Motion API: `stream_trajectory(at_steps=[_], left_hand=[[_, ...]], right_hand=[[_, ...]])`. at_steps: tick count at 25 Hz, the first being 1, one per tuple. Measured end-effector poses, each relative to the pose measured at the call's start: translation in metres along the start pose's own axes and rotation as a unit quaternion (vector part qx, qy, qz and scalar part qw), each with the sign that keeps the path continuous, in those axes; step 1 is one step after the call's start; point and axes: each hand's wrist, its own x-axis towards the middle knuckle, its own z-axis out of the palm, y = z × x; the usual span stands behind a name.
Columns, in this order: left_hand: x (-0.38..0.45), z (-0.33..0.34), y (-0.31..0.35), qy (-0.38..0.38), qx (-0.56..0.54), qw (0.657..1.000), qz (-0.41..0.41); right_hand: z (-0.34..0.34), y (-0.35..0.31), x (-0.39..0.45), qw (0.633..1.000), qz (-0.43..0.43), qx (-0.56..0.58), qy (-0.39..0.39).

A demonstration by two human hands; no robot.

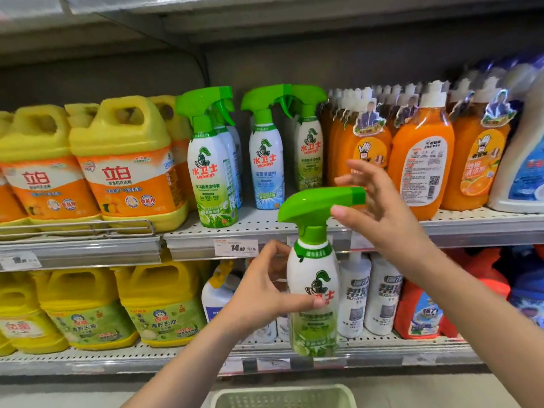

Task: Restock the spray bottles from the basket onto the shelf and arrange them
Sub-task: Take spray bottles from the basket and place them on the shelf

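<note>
1. Supermarket shelving fills the view; the upper shelf [265,228] carries yellow detergent jugs [129,160] at left and orange bottles [421,160] at right.
2. Between them stand at least four green-capped spray bottles [210,172], with a gap in front.
3. Left hand [265,293] grips one more spray bottle [313,293] by its body, held upright below that gap.
4. Right hand [379,210] touches its trigger head, fingers spread loosely.
5. One pale basket [284,396] sits below.
</note>
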Motion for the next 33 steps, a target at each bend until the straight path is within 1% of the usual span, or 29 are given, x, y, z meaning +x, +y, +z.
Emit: stream_trajectory(at_steps=[1,3,6,8,10,12,14,17,23,26,28,30,33], left_hand=[[0.005,-0.004,0.008,-0.004,-0.012,1.000,0.010],[0.015,-0.013,0.025,-0.013,-0.036,0.999,0.025],[0.031,-0.021,0.047,-0.002,-0.071,0.996,0.051],[0.042,-0.024,0.059,0.017,-0.089,0.993,0.070],[0.054,-0.026,0.068,0.035,-0.107,0.990,0.088],[0.068,-0.028,0.075,0.055,-0.100,0.988,0.104],[0.082,-0.029,0.079,0.071,-0.093,0.986,0.117],[0.104,-0.031,0.081,0.072,-0.098,0.985,0.126],[0.138,-0.033,0.073,0.078,-0.058,0.987,0.129],[0.146,-0.028,0.067,0.113,-0.054,0.985,0.115],[0.151,-0.025,0.065,0.132,-0.061,0.984,0.105],[0.155,-0.021,0.063,0.133,-0.061,0.984,0.098],[0.159,-0.015,0.060,0.140,-0.032,0.985,0.096]], right_hand=[[0.002,0.003,-0.002,1.000,0.000,0.025,0.001],[0.007,0.009,-0.008,0.999,0.005,0.042,-0.025],[0.015,0.014,-0.009,0.996,0.026,0.004,-0.086],[0.021,0.015,-0.004,0.995,0.028,-0.027,-0.090],[0.026,0.013,0.008,0.996,0.008,-0.062,-0.063],[0.030,0.013,0.024,0.996,-0.008,-0.087,-0.019],[0.031,0.014,0.041,0.995,-0.019,-0.095,0.016],[0.032,0.017,0.067,0.993,-0.028,-0.104,0.047],[0.036,0.030,0.091,0.986,0.026,-0.125,0.107],[0.039,0.035,0.095,0.976,0.041,-0.158,0.141],[0.043,0.039,0.098,0.974,0.053,-0.162,0.153],[0.046,0.045,0.100,0.973,0.062,-0.153,0.161],[0.050,0.052,0.103,0.972,0.066,-0.147,0.169]])
